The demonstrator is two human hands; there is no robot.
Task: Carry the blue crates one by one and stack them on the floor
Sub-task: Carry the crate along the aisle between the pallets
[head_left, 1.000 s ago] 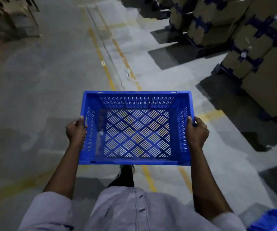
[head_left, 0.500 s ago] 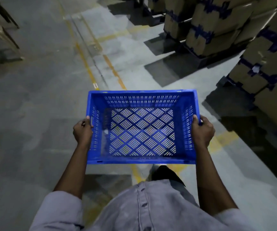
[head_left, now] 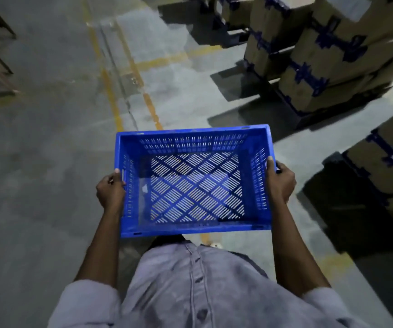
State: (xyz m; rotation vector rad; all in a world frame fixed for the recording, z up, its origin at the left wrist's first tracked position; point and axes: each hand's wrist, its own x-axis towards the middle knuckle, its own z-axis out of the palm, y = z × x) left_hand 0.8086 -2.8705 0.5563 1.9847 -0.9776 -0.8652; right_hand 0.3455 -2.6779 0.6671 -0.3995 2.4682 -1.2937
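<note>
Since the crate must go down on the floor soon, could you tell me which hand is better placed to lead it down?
Probably the left hand: it grips the blue crate beside bare floor, while the right hand is on the side with stacked cartons.
</note>
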